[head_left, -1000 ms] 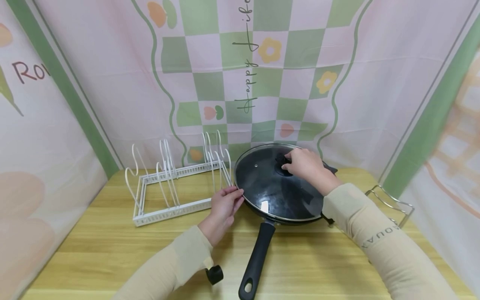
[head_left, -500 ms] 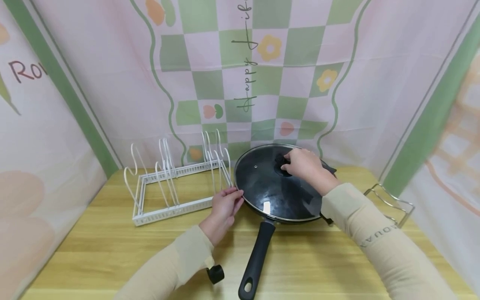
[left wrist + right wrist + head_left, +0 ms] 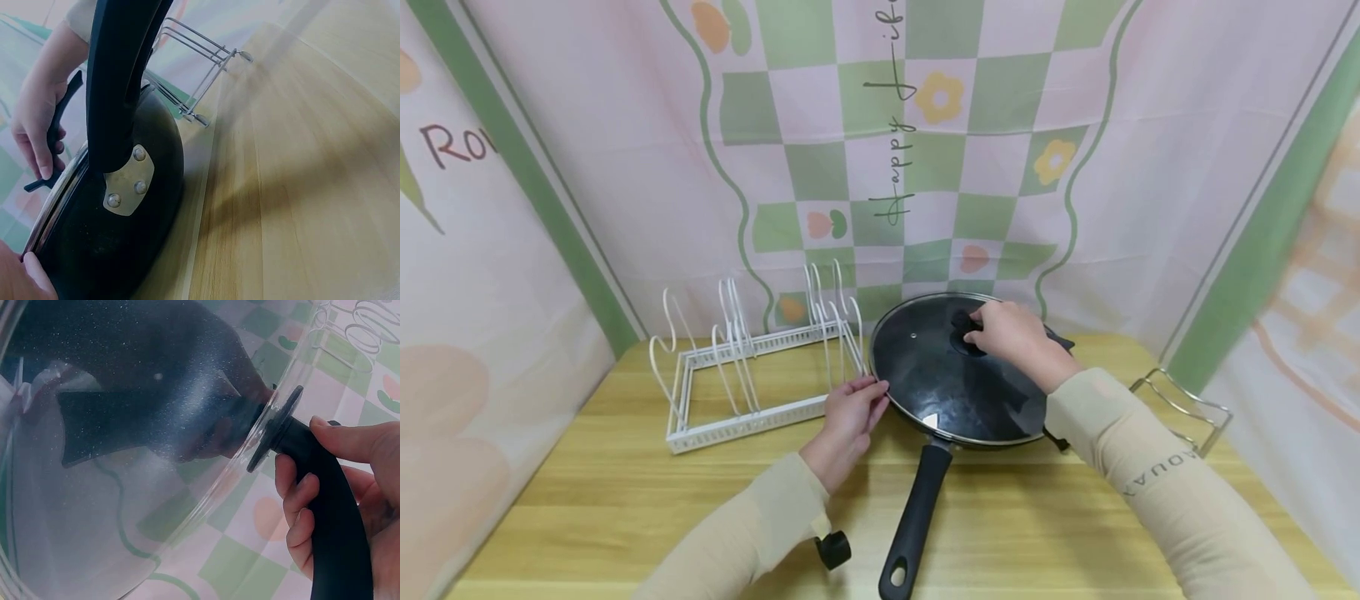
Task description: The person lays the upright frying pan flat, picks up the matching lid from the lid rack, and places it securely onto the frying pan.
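A black frying pan (image 3: 119, 244) with a long black handle (image 3: 917, 517) stands on the wooden table, its glass lid (image 3: 917, 392) lying over it. My right hand (image 3: 1015, 337) grips the lid's black knob (image 3: 331, 512), thumb on one side and fingers curled round the other. At the lid's left edge, my left hand (image 3: 850, 421) pinches the metal rim between thumb and fingertips. The left wrist view shows the thumb (image 3: 39, 275) against the rim, while most of that hand lies outside the picture.
Left of the pan stands a white rack (image 3: 737, 417) with upright wire dividers, close to the pan's rim. A metal wire rack (image 3: 1195, 408) is at the right, partly behind my right sleeve. A patterned curtain (image 3: 820, 117) hangs behind the wooden table (image 3: 587, 500).
The lid's far edge appears very slightly lower than before. Both hands keep their places on the lid.
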Demonstrator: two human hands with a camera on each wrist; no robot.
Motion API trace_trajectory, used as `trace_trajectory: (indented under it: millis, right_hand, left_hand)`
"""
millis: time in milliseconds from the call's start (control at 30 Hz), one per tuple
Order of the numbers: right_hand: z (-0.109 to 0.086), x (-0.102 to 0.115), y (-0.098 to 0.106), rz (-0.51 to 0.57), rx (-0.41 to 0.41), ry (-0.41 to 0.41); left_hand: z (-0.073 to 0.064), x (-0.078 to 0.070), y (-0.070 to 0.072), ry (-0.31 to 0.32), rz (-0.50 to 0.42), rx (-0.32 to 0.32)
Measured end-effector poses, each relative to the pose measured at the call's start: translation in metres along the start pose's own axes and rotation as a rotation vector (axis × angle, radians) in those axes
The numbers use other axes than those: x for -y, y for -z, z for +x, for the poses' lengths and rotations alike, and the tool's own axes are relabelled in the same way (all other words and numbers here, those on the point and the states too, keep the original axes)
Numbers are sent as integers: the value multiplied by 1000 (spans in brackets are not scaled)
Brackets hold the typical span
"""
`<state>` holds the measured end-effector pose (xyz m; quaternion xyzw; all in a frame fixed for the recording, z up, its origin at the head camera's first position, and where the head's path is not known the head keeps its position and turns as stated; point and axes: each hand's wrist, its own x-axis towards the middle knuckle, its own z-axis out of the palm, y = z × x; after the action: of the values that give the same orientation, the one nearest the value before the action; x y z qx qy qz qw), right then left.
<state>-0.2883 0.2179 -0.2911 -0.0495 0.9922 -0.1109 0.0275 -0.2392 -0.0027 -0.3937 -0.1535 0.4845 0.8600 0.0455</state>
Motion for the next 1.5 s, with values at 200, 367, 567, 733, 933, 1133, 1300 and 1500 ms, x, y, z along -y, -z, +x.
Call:
trace_trajectory:
  millis: [200, 367, 567, 733, 933, 1133, 1300, 1500]
  right_hand:
    - [1, -1, 0, 3, 3, -6]
    - [3, -1, -1, 5, 2, -14]
    - [4, -1, -1, 7, 3, -19]
    - [4, -1, -3, 10, 0, -14]
    - [4, -2, -2, 25, -1, -9]
    - [4, -2, -2, 33, 4, -1]
    - [4, -2, -4, 35, -4, -1]
    - [5, -2, -5, 35, -13, -9]
  left_hand:
    - [1, 0, 1, 1, -6, 6]
    - [1, 0, 2, 11, -7, 19]
    - [1, -1, 3, 21, -21, 28]
    - [3, 1, 4, 21, -30, 31]
    - [3, 1, 4, 22, -31, 24]
    - [4, 1, 5, 8, -37, 30]
    - [5, 1, 5, -6, -18, 28]
    - [7, 2, 5, -16, 7, 16]
